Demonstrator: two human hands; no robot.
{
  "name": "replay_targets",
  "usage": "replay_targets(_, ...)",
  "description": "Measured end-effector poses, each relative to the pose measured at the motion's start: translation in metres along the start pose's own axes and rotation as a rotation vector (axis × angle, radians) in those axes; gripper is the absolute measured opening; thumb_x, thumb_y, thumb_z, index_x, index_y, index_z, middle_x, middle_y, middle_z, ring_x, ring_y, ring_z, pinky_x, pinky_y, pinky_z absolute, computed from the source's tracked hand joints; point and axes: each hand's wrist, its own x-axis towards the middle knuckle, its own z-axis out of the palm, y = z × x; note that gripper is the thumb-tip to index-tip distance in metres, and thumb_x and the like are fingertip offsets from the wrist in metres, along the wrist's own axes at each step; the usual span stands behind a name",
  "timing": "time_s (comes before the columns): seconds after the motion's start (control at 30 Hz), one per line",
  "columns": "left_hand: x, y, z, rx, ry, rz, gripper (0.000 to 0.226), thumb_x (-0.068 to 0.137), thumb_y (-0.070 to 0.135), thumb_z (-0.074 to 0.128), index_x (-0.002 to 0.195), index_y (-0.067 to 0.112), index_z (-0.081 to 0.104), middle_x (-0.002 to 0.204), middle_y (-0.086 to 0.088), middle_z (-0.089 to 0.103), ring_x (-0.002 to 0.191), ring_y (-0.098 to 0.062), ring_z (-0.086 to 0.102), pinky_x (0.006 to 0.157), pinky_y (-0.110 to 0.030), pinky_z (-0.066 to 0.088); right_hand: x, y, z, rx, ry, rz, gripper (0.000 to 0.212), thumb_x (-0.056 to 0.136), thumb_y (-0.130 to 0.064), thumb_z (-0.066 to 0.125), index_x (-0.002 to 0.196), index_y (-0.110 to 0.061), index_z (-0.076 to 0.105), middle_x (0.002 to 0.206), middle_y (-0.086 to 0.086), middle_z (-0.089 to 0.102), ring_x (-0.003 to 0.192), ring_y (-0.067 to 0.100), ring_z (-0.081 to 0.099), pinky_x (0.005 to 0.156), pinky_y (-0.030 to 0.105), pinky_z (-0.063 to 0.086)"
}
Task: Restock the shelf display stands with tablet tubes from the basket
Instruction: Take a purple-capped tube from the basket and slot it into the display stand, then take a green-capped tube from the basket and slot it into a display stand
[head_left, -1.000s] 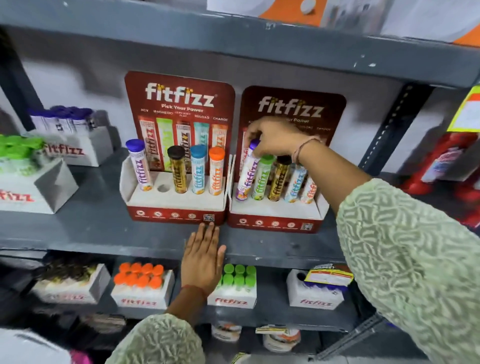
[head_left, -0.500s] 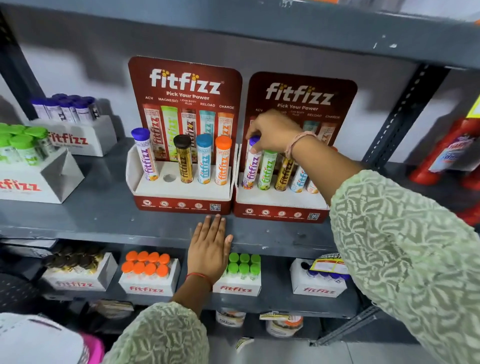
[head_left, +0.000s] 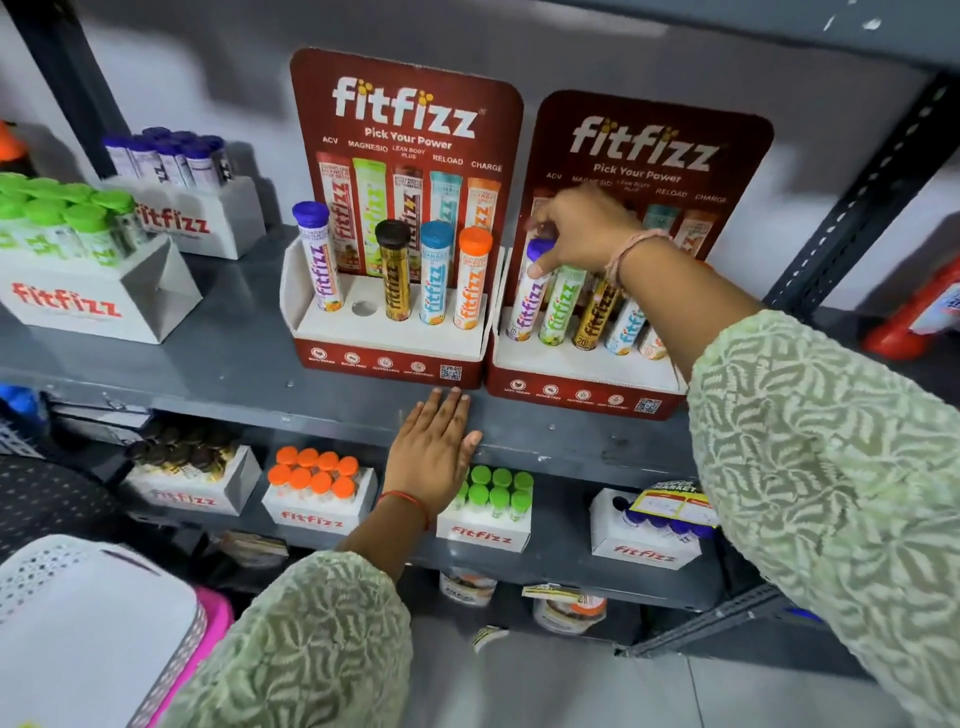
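Two red fitfizz display stands sit side by side on the grey shelf. The left stand (head_left: 384, 364) holds purple, brown, blue and orange capped tubes, with one hole (head_left: 363, 307) bare. The right stand (head_left: 582, 395) holds several tubes. My right hand (head_left: 582, 234) grips the purple cap of the purple tube (head_left: 527, 306) at that stand's left end. My left hand (head_left: 434, 452) lies flat, fingers spread, on the shelf's front edge. The basket (head_left: 176, 660), white and pink, shows at the bottom left.
White fitfizz boxes of green-capped (head_left: 67, 228) and purple-capped tubes (head_left: 171, 156) stand at the left of the shelf (head_left: 208, 364). The lower shelf carries boxes with brown, orange, green and purple caps. Red bottles (head_left: 924, 317) stand at the far right beside a dark upright.
My right hand has stayed on the purple tube, which now stands more upright and lower in the right stand. My left hand has not moved from the shelf edge. The camera has tilted down slightly.
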Motion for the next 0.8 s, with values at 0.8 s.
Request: replay_targets(0.8, -0.417, -0.183, -0.005, 0.052, 0.136, -1.345, 0.071, 0.098, 0.042, 0.004, 0.127, -0.008, 0.045, 0.132, -0.029, 0.047, 0.122, -0.047, 0.041, 0.104, -0.047, 0.028, -0.082, -0.541, 0.403, 0.704, -0.857, -0.197, 0.037, 0.089, -0.025, 0.054, 0.113, 0.003, 0.06, 0.119, 0.023, 0.064, 0.108, 0.034, 0.062, 0.085, 0.032, 0.054)
